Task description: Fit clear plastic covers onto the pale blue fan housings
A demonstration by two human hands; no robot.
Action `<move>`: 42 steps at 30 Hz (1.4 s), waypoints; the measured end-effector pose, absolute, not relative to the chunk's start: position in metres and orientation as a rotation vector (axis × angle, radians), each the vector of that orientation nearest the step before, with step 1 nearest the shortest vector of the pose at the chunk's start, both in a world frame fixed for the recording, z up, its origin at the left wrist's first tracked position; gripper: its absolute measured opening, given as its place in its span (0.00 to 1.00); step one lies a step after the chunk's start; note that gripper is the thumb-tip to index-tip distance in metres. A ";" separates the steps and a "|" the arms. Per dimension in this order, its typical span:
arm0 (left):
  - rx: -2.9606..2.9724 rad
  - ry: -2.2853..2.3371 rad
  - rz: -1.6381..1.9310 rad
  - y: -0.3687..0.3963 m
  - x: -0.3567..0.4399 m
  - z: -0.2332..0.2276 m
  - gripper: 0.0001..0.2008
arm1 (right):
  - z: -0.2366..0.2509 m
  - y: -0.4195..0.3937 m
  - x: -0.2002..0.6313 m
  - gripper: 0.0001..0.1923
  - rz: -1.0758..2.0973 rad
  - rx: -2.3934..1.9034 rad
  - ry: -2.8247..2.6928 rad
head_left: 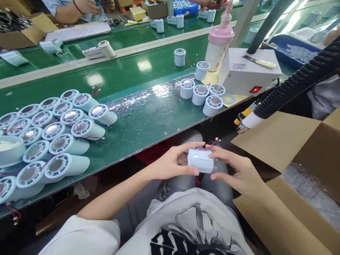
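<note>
Here both hands, left hand (170, 163) and right hand (239, 171), grip 1 white cylinder (199, 160).

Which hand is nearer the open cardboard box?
Right. The right hand sits beside the box; the left hand is across the white cylinder from it.

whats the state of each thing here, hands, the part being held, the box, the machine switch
left hand: gripping the white cylinder
right hand: gripping the cylinder's other end
white cylinder: held sideways over the lap, red wires out
cardboard box: flaps open
red switch: lit
cylinders on the bench: lying on their sides
</note>
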State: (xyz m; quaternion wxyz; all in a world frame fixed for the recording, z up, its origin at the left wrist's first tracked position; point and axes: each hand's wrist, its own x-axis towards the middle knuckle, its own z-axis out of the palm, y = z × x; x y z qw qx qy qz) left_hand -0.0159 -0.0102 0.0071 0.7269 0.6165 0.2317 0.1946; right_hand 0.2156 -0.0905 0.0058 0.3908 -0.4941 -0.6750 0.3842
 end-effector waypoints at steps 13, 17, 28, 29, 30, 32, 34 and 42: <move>1.621 0.505 0.452 -0.012 -0.019 0.022 0.39 | 0.016 -0.092 0.215 0.19 1.475 -1.190 -1.351; 1.666 0.481 0.471 -0.012 -0.020 0.021 0.39 | 0.014 -0.092 0.215 0.19 1.579 -1.149 -1.229; 1.734 0.436 0.461 -0.011 -0.021 0.019 0.39 | 0.007 -0.089 0.210 0.20 1.761 -1.193 -0.912; 1.735 0.441 0.457 -0.011 -0.021 0.019 0.38 | 0.006 -0.089 0.210 0.21 1.766 -1.205 -0.902; 1.737 0.448 0.454 -0.010 -0.021 0.019 0.38 | 0.004 -0.090 0.210 0.22 1.771 -1.216 -0.894; 1.747 0.455 0.457 -0.010 -0.021 0.019 0.39 | 0.003 -0.090 0.209 0.21 1.775 -1.218 -0.887; 1.765 0.447 0.468 -0.010 -0.021 0.019 0.38 | 0.003 -0.092 0.208 0.20 1.763 -1.184 -0.902; 1.684 0.477 0.505 -0.017 -0.022 0.026 0.37 | 0.020 -0.101 0.207 0.18 1.580 -1.141 -1.131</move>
